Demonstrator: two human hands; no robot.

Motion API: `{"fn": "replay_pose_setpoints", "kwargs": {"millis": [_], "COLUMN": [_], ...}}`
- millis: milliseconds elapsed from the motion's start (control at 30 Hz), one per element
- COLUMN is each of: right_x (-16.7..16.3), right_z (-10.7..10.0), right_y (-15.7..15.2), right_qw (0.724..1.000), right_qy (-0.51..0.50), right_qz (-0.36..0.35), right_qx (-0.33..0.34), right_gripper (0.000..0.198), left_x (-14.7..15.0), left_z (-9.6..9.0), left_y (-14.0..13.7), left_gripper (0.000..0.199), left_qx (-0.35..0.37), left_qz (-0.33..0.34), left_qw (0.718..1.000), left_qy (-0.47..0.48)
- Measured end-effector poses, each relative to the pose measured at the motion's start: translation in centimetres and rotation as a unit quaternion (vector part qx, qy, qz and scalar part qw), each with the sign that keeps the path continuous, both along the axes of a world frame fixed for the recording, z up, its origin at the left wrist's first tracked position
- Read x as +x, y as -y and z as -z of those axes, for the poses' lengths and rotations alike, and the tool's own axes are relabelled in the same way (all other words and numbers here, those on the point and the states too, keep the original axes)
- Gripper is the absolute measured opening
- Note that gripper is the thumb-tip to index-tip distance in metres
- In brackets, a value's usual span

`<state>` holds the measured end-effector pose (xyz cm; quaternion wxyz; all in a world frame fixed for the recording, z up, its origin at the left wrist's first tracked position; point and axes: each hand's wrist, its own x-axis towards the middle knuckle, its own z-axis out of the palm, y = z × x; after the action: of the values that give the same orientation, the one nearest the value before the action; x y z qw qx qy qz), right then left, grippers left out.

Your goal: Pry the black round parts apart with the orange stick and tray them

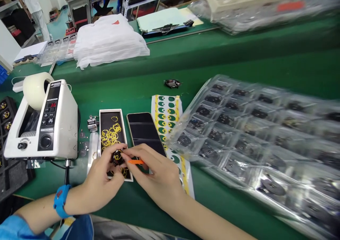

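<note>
My left hand [99, 178] grips a small round black part [117, 157] with a yellow ring-shaped piece on it, between thumb and fingers. My right hand [159, 171] is closed around a thin orange stick-like tool [136, 161]; its fingertips meet the part's right side. Both hands are over the near end of a white-rimmed box [100, 126] with a dark inside. Loose yellow rings [111, 135] lie in that box. Just right of it is a dark-screened phone [142, 128], partly behind my right hand. A sheet of green and yellow stickers [162, 114] extends beside the phone.
A white tape dispenser [57, 116] stands left, near a metal tally counter [92, 123]. Clear blister trays [255, 121] of dark parts cover the right side. Another dark part [172, 83] lies farther back. White sheets [108, 41] and a clipboard [162, 22] lie behind.
</note>
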<state>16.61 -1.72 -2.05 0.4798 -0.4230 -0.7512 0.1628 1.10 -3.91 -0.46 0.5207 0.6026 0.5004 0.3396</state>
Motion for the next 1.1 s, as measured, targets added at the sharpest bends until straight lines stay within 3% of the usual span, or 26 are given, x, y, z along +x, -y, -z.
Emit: {"fn": "replay_pose_setpoints", "kwargs": {"millis": [200,367,500,700,833,967,1100], "right_x": [0.1,0.7,1.1,1.6,2.1,2.9,6.9], "right_z": [-0.5,-1.9,-2.3,-0.4,-0.3,-1.2,-0.7], "right_y": [0.0,0.1,-0.1,-0.8,-0.8,-0.2,-0.1], "right_qw": [0.995,0.955,0.925,0.965,0.978,0.987,0.988], "right_qy": [-0.056,-0.125,-0.128,0.04,0.095,0.112,0.127], "right_qz": [-0.029,-0.101,-0.128,-0.081,-0.045,-0.016,0.065], "right_qx": [-0.071,-0.25,-0.333,-0.247,-0.18,-0.112,-0.066], "right_gripper": [0.015,0.017,0.021,0.026,0.013,0.016,0.018], "left_x": [-0.1,-0.3,-0.8,-1.3,-1.3,-1.4,-1.8], "left_z": [-0.5,-0.2,0.0,-1.0,-1.3,-1.4,-1.6], "left_y": [0.0,-0.9,-1.9,-2.8,-3.1,-3.2,-3.1], "left_gripper": [0.051,0.05,0.045,0.035,0.036,0.04,0.039], "left_qx": [0.08,0.046,0.037,0.046,0.022,0.014,-0.021], "left_qz": [0.068,0.02,-0.043,-0.145,-0.15,-0.16,-0.119], "left_qw": [0.993,0.995,0.998,0.983,0.982,0.983,0.987], "left_qy": [-0.062,-0.088,-0.01,0.102,0.112,0.089,0.11]}}
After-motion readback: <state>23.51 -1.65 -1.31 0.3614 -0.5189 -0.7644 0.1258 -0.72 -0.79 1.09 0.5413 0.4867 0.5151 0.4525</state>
